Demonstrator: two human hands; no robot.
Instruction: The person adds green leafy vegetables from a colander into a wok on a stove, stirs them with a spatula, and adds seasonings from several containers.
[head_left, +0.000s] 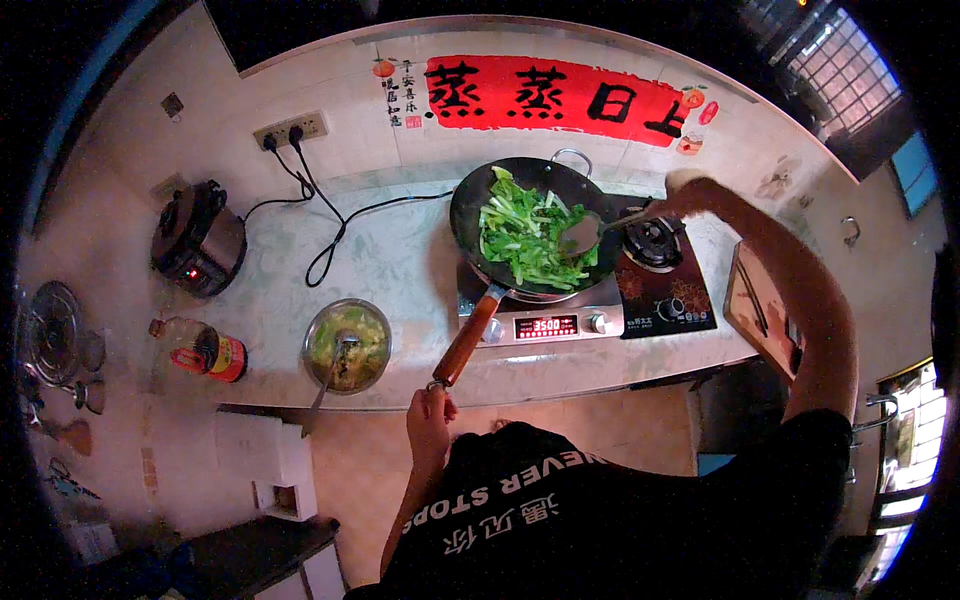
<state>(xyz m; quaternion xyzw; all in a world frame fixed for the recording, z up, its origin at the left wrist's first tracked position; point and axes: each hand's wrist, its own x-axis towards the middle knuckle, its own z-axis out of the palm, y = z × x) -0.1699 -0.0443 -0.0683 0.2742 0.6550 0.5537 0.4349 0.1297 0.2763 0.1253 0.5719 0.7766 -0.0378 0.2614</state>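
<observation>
Chopped leafy greens (525, 225) lie heaped in a dark wok (471, 187) on an induction cooker (495, 319). My right hand (686, 196), slightly blurred, is closed around the handle of a metal wok spatula (581, 234). The spatula's blade rests against the greens at the wok's right side. Toward my body points the wok's wooden handle (466, 341), with a metal ring at its end. Right by that ring is my left hand (430, 416), its fingers curled. Whether it grips the ring cannot be made out.
A glass bowl (309, 341) holding a yellow-green mixture and a spoon (322, 386) stands left, near an oil bottle (214, 356). Farther back are a rice cooker (199, 240) and a looped power cord (330, 251). A gas burner (654, 244) and cutting board (757, 307) lie right.
</observation>
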